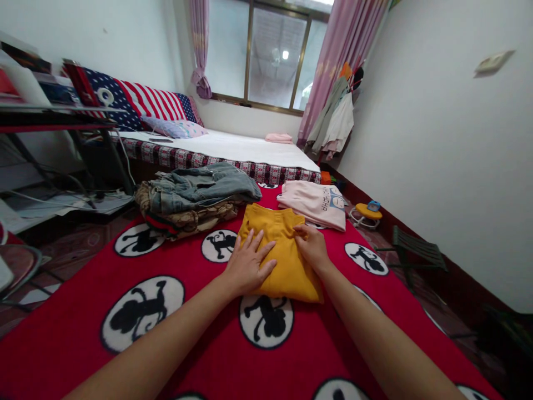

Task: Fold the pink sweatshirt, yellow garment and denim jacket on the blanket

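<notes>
A folded mustard-yellow garment (280, 228) lies on a red blanket (200, 311) printed with black-and-white monkey circles. My left hand (249, 264) rests flat on the garment's left half, fingers spread. My right hand (312, 245) lies on its right edge with the fingers curled and pinching the fabric. A pile of folded clothes with blue jeans on top (195, 194) sits to the far left of the garment. A folded pink top (314, 203) lies to the far right of it.
A bed (233, 147) with a flag-pattern cushion stands under the window at the back. A dark desk (50, 119) with cables is at the left. Clothes hang by the pink curtain (337, 119). A small stool (416, 253) and a yellow toy (366, 212) sit on the floor at right.
</notes>
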`<action>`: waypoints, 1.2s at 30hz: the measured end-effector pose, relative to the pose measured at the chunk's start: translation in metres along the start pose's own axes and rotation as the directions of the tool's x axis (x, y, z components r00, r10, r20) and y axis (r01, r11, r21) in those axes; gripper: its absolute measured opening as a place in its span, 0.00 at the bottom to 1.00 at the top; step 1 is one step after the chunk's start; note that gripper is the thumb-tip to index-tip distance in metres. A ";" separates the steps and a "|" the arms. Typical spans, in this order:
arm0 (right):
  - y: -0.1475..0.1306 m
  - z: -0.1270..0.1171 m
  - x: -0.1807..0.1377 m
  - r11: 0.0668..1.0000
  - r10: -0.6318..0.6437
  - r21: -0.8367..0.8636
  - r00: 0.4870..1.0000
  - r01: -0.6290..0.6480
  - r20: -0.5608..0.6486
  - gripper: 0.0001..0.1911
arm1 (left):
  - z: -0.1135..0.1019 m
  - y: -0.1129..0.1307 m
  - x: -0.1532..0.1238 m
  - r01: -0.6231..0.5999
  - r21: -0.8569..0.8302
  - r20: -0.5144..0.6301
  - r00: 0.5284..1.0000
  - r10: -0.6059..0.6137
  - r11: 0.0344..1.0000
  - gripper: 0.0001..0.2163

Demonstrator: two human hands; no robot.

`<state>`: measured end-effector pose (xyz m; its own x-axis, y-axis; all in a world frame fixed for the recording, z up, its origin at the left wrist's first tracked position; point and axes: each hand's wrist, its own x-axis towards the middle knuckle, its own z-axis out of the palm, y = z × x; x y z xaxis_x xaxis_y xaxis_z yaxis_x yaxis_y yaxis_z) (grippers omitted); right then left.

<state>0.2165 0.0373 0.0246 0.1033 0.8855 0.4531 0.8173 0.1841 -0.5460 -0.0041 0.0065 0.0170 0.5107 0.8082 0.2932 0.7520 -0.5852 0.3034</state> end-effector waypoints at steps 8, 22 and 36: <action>0.004 0.010 0.012 0.916 0.094 -0.391 0.996 -0.088 -0.004 0.19 | 0.016 -0.025 0.080 0.077 -0.025 0.042 0.996 -0.076 0.997 0.28; -0.033 -0.021 -0.029 0.869 -0.145 -0.439 0.967 0.226 0.211 0.14 | 0.015 -0.052 0.041 0.012 -0.151 0.197 0.980 0.018 0.989 0.28; -0.061 -0.025 -0.043 0.852 -0.253 -0.207 0.725 0.481 0.640 0.38 | 0.010 -0.064 0.008 0.051 -0.737 -0.101 0.978 -0.185 0.674 0.28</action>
<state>0.1761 -0.0225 0.0564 -0.4953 0.8686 0.0158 0.8634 0.4942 -0.1013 -0.0445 0.0511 -0.0094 0.3180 0.8917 0.3222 0.2263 -0.4014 0.8875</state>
